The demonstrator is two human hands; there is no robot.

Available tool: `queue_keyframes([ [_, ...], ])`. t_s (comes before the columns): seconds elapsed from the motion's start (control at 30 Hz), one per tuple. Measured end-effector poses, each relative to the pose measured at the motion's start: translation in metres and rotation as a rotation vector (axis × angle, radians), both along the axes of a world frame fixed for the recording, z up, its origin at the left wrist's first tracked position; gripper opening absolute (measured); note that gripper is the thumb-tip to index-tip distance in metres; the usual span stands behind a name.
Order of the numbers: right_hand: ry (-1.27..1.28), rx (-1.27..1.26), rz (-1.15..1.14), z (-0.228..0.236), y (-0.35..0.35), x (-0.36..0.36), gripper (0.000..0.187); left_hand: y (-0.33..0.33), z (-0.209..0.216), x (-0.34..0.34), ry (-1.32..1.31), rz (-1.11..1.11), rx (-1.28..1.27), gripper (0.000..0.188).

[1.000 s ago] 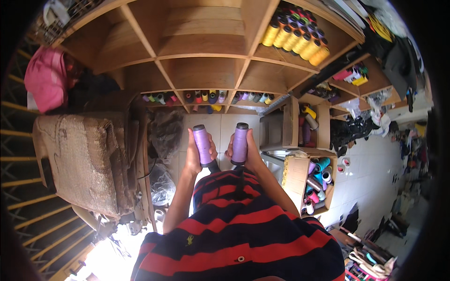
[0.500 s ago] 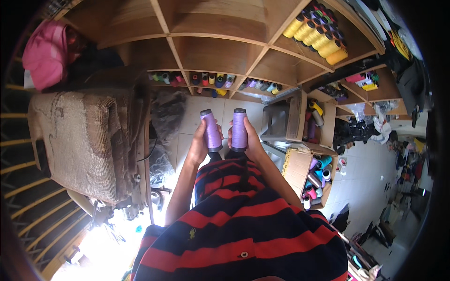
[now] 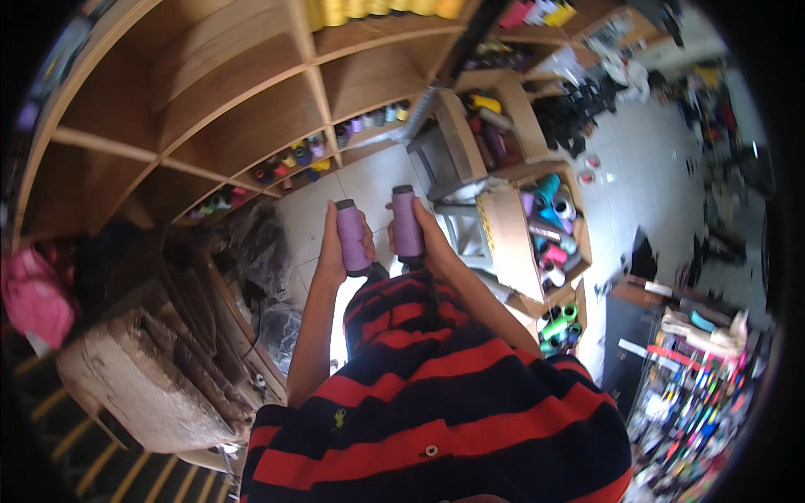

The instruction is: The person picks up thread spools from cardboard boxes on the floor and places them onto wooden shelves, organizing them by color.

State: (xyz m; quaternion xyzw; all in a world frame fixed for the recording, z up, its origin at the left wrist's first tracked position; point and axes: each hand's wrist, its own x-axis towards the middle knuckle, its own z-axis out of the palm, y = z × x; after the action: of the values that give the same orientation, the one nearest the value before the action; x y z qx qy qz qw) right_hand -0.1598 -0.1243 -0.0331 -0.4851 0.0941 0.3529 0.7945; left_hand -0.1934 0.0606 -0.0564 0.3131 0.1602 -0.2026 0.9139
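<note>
In front of my body I hold two purple thread cones side by side, a small gap between them. My left hand (image 3: 333, 251) is wrapped round one purple thread cone (image 3: 352, 239), which stands nearly upright with its dark end on top. Round the other purple thread cone (image 3: 407, 225), a little higher in the picture, my right hand (image 3: 424, 235) is closed in the same way. Both thumbs lie along the outer sides of the cones. Some fingertips show between the two cones.
Wooden shelving (image 3: 314, 63) runs across the far side, holding yellow thread cones (image 3: 377, 8) and rows of coloured ones. To the right stand an open cardboard box of thread cones (image 3: 549, 226) and a grey stool (image 3: 457, 226). A covered machine (image 3: 155, 377) is at left.
My view has turned rightward, so the shelves and covered machine sit further left, and more boxes and a colourful pile show at right. Both hands still hold the purple thread cones.
</note>
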Motion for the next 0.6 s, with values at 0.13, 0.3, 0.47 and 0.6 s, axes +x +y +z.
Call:
queue_keyframes([
  [0.13,-0.117,-0.096,-0.116,0.0,-0.025,0.003,0.044,-0.03,0.003,0.019,-0.022,-0.044,0.053,0.063],
  [0.3,-0.092,-0.009,-0.173,0.001,-0.07,0.008,0.046,-0.082,0.015,0.034,-0.034,-0.082,0.157,0.052],
  [0.47,-0.123,0.034,-0.226,-0.008,-0.115,0.012,0.047,-0.133,0.007,0.04,-0.118,-0.147,0.303,0.04],
  [0.6,-0.131,0.044,-0.319,0.001,-0.153,0.013,0.047,-0.179,0.027,0.043,-0.107,-0.211,0.356,0.042],
])
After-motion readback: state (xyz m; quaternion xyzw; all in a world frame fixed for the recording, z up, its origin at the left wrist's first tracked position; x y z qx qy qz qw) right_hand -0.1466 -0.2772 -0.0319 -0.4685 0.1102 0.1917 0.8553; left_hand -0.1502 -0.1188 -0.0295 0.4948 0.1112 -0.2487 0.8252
